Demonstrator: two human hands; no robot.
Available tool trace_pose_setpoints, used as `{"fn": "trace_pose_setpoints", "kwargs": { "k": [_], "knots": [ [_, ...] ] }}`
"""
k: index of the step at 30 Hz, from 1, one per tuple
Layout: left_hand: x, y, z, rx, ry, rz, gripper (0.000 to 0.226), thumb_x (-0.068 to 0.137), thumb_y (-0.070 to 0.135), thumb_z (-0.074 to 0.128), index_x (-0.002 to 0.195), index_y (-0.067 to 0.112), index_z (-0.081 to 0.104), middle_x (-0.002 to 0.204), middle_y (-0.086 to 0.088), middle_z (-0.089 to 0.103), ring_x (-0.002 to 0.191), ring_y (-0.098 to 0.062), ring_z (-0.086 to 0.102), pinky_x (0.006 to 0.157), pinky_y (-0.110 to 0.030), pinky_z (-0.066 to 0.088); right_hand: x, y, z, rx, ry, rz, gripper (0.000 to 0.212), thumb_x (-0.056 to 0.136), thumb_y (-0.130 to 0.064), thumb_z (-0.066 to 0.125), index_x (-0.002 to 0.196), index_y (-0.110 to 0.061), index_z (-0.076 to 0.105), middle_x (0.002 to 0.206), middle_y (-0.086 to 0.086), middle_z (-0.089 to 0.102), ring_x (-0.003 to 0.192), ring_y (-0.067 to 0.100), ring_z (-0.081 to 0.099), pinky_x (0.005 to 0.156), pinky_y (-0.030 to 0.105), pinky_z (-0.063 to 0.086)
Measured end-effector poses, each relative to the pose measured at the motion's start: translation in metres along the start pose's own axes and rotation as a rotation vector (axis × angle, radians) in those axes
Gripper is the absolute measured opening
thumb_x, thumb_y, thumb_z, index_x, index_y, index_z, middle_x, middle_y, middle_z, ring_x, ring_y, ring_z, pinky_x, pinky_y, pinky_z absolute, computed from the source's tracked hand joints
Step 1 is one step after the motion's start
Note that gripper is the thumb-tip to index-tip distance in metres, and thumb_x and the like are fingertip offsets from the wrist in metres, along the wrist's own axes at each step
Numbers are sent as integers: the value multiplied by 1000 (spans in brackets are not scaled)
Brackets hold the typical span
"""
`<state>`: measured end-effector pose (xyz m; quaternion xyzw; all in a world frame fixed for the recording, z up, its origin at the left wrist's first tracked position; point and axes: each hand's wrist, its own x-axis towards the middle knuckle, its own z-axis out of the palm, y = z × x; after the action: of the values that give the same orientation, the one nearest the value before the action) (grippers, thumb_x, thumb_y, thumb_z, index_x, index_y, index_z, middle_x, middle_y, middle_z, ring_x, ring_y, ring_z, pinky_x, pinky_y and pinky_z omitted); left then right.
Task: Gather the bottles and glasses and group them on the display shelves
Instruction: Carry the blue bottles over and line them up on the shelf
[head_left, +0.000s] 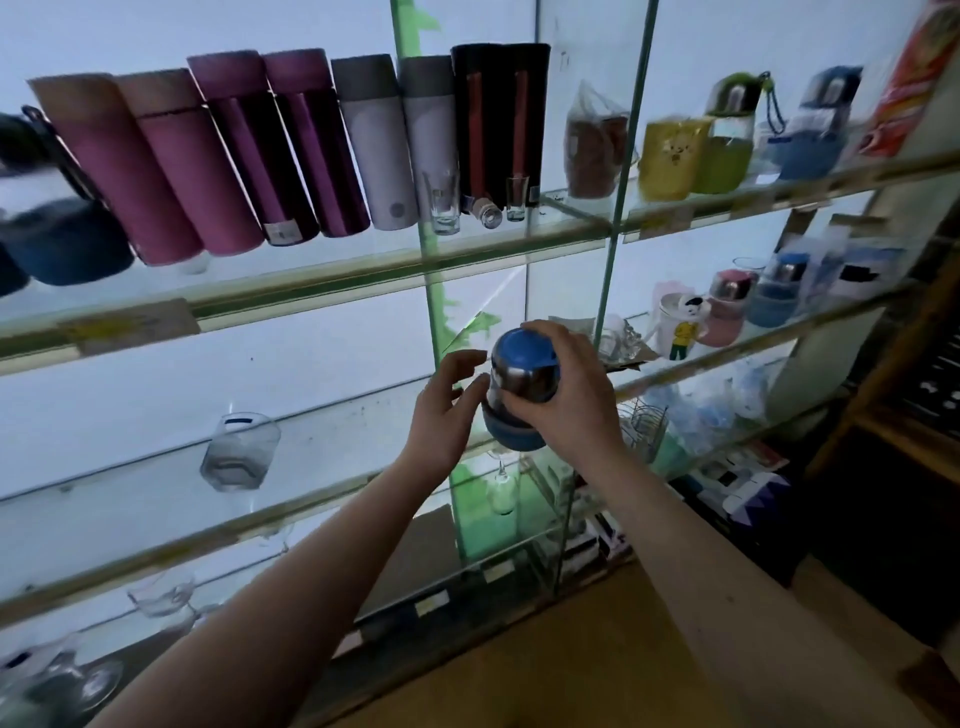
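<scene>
- Right hand (566, 400): clamped round the blue-capped bottle (522, 364), with fingers wrapped over its steel collar and cap.
- Left hand (441, 415): fingers spread and loosely curved, just beside the bottle's left side. Whether the thumb touches the bottle cannot be told.
- The bottle is held in the air, tilted with its cap toward the camera. It is in front of the middle shelf (337, 415), at the green-edged glass divider (434, 291).
- A glass tumbler (240, 451) stands alone on the middle shelf, well left of the hands.
- On the top shelf (311, 280), a row of flasks (249, 156) stands side by side, with shot glasses (442, 200) to their right.
- A cartoon mug (678, 332) sits right of the divider.
</scene>
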<state>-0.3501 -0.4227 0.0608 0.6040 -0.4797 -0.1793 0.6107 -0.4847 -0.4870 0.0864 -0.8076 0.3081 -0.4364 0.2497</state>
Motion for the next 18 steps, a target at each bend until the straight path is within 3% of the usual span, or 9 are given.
{"fn": "trace_pose_setpoints", "kwargs": {
  "k": [5, 8, 18],
  "knots": [
    [-23, 39, -16, -90, -68, 81, 35, 85, 42, 52, 108, 17, 58, 104, 9, 63, 99, -2, 57, 88, -21, 44, -13, -38, -13, 33, 49, -66, 66, 67, -32, 81, 124, -36, 47, 119, -7, 53, 109, 17, 52, 80, 33, 48],
    [-26, 57, -27, -118, -60, 131, 33, 86, 34, 53, 108, 10, 56, 103, 5, 62, 94, -1, 58, 83, -15, 45, -12, -60, -16, 41, 82, -108, 66, 66, -31, 80, 123, -36, 47, 118, -10, 54, 107, 16, 53, 78, 31, 47],
    [-6, 96, -140, -90, 90, 207, 15, 89, 26, 57, 97, 13, 56, 89, 9, 62, 78, 3, 56, 70, -10, 43, 24, -160, 45, 280, 139, -146, 82, 59, -34, 83, 127, -32, 38, 116, -7, 58, 105, 18, 59, 84, 39, 52]
  ]
}}
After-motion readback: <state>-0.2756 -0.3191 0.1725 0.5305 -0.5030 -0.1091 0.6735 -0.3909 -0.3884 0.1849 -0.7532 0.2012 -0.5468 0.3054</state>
